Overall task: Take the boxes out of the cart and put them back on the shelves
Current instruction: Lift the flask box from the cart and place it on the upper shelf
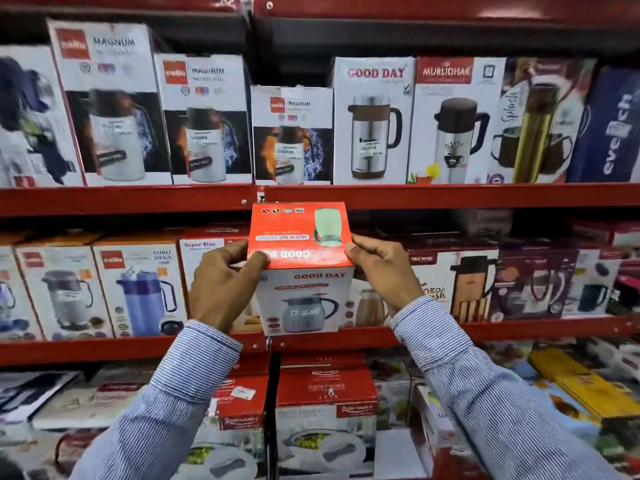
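Note:
A Good Day box (302,271) with a red top and a white front showing a grey kettle is held up in front of the middle shelf (138,346). My left hand (221,282) grips its left side, thumb on the red top. My right hand (381,271) grips its right side. The box's lower edge sits about level with the red shelf rail, between a Super Riva box (204,247) on the left and a flask box (446,282) on the right. The cart is out of view.
The upper shelf (450,195) carries several flask boxes: Cello Magnum (204,119), Good Day (372,123), Murlidhar (450,123). The lowest shelf holds red casserole boxes (325,417). All three shelves are densely packed, with a dark gap behind the held box.

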### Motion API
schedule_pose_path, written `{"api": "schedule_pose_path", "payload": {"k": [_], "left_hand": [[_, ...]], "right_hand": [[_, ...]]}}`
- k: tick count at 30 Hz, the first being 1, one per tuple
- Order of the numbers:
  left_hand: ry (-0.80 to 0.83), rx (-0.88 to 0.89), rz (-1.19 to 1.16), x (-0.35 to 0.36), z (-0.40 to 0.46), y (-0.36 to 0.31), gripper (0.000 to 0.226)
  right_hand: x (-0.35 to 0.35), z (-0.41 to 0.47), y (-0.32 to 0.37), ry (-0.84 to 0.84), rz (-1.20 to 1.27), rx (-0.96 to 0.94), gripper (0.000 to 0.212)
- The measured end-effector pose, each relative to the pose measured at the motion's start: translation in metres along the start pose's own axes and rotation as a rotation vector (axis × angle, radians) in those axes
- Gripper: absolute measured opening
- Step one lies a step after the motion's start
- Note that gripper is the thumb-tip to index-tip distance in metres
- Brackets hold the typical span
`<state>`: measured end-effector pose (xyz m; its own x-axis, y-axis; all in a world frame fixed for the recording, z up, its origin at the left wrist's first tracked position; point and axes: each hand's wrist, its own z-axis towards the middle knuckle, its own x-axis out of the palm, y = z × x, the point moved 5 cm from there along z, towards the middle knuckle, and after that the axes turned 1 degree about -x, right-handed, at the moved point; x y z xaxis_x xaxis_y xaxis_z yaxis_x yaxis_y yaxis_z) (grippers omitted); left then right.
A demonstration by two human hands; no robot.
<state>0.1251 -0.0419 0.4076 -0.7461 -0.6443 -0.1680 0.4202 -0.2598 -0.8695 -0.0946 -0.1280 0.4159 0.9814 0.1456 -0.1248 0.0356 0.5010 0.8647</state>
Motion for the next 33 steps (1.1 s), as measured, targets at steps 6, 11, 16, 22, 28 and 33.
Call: {"api": "schedule_pose_path", "payload": {"k": [6, 11, 16, 22, 28, 33], "left_hand": [[0.039, -0.007, 0.021, 0.018, 0.022, 0.011, 0.028], [0.07, -0.001, 0.039, 0.033, 0.035, 0.031, 0.023], [0.115, -0.017, 0.008, 0.043, 0.049, 0.049, 0.023], [0.113, -0.034, 0.004, 0.055, 0.07, 0.059, 0.026], [-0.088, 0.064, 0.17, 0.061, 0.078, 0.055, 0.041], [-0.012, 0.104, 0.28, 0.074, 0.082, 0.067, 0.062]], "right_hand": [[0.008, 0.029, -0.023, 0.022, -0.07, 0.046, 0.036], [0.013, 0.046, -0.043, 0.027, -0.065, 0.08, 0.033], [0.02, 0.059, -0.073, 0.023, -0.1, 0.089, 0.041], [0.021, 0.077, -0.076, 0.006, -0.076, 0.127, 0.04], [0.027, 0.096, -0.078, 0.024, -0.148, 0.081, 0.052], [0.032, 0.097, -0.082, 0.035, -0.331, 0.003, 0.057]]}}
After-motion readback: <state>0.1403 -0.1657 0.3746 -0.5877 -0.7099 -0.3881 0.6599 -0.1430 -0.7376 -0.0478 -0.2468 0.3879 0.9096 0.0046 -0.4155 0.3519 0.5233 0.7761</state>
